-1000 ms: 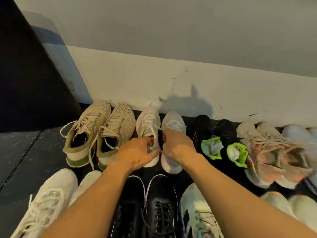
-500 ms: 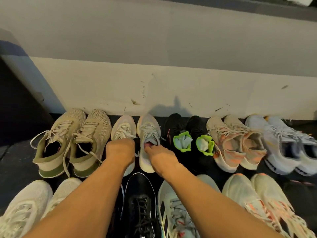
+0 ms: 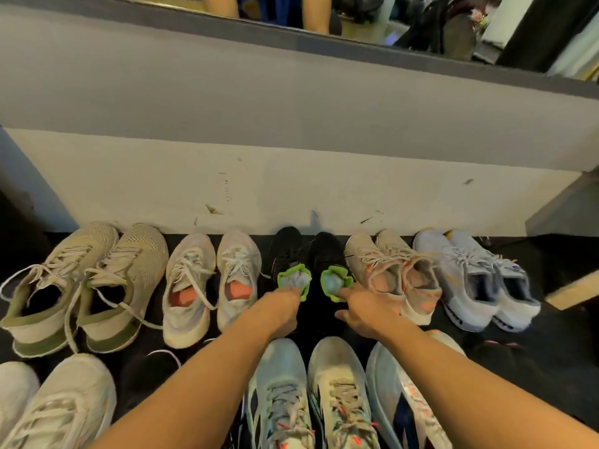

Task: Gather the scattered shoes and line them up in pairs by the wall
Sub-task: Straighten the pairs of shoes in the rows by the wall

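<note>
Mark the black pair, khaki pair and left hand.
black pair [image 3: 287, 246]: head view, toe of one shoe.
khaki pair [image 3: 142, 254]: head view, toe mesh of one shoe.
left hand [image 3: 282, 307]: head view, back of hand.

Against wall, back shoe row; front shoe row before it, nearer person.

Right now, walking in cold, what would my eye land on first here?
Two bare arms stretch up the middle, the left hand and right hand each reaching to one shoe of the black pair, whose bright green collars stand out. That pair sits third from the left in a tidy row of five pairs, toes against the pale wall. More sneakers lie nearer the camera.
</note>
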Demonstrator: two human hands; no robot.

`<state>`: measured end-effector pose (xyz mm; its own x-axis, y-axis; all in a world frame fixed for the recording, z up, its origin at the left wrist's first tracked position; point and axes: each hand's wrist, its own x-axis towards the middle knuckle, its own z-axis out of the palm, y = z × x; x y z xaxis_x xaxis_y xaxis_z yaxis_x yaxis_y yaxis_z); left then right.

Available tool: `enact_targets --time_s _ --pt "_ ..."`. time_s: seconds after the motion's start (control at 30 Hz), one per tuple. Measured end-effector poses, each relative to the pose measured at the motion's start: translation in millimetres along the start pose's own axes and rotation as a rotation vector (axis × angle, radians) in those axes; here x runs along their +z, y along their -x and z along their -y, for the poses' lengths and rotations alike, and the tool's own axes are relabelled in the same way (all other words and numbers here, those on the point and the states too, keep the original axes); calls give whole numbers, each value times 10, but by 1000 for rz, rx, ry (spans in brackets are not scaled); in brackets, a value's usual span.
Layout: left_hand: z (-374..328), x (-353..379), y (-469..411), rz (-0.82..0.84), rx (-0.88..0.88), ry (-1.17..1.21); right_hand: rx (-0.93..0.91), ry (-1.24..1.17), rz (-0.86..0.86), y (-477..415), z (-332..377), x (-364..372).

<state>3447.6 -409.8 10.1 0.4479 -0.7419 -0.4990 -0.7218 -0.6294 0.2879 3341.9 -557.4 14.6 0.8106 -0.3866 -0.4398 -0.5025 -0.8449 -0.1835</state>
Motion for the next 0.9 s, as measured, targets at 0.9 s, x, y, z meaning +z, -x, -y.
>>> enact_targets --time_s 0.9 --pt "-421 217 -312 -280 -208 -213 -322 289 -278 -76 -339 90"
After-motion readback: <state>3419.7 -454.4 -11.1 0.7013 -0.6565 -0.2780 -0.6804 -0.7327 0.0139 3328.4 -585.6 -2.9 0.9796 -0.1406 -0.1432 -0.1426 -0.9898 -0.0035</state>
